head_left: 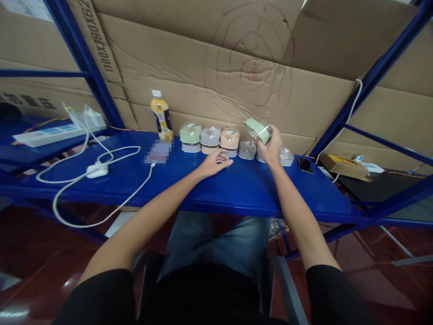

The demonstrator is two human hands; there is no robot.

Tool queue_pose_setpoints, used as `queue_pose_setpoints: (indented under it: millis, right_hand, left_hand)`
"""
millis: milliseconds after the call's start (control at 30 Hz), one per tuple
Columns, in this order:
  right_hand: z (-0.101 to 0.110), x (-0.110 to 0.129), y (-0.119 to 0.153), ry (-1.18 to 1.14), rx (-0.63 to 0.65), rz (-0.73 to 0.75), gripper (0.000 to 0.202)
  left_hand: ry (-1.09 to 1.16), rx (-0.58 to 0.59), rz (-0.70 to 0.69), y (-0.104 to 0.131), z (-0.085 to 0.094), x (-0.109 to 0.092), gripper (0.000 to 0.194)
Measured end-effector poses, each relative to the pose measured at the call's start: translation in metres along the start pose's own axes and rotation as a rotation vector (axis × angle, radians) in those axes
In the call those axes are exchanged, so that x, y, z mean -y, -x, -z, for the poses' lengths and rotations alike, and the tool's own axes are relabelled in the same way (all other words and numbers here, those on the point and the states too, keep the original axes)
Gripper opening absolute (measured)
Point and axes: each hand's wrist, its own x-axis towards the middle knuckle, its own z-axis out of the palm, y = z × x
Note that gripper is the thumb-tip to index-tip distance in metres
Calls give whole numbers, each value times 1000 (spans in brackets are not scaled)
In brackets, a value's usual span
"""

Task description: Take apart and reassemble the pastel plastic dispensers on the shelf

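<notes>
While the right hand [273,148] gripped a tilted green container [254,128] between thumb and fingers, the left hand [215,164] hovered near the peach-topped stack [229,139], fingers half-curled, pinching nothing!

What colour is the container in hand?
The container is pale green, clearest in the head view.

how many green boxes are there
2: one green box tops the leftmost stack; a tilted green box is held in the right hand. That hand partly covers a greyish box, so more could be hidden.

Head view, forward-down onto both hands [214,164] [272,148]
</notes>
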Motion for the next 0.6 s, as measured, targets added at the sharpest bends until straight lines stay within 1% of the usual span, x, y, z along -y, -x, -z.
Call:
queue_pose_setpoints:
  millis: [67,133,167,233,267,300,367,433,500,533,600]
  right_hand:
    - [12,5,1,-211,78,1,85]
    - [17,11,7,-418,237,46,87]
    - [16,13,11,-501,329,72,88]
    - [10,18,19,-619,503,115,90]
    - [7,19,22,-659,576,139,89]
    - [3,18,25,-689,636,168,87]
    - [-4,14,28,-718,727,225,87]
    - [-10,9,30,-717,802,254,96]
    - [-17,4,33,-692,835,247,105]
    - [-21,4,35,-666,822,241,106]
    - [-30,6,39,-578,740,246,101]
  left_hand:
    - [191,9,63,-4,4,-5,81]
    - [334,72,113,-4,9,-11,89]
    - [367,122,125,-3,12,-14,93]
    - [349,219,122,1,16,-19,95]
    - [318,248,113,4,18,-20,94]
    - [285,254,102,6,19,-20,92]
    - [203,212,81,10,20,-18,87]
    - [81,155,59,12,21,-14,87]
    - [-59,131,20,12,21,-10,94]
    - [-120,132,-2,12,20,-9,100]
    - [-209,130,-48,12,19,-5,110]
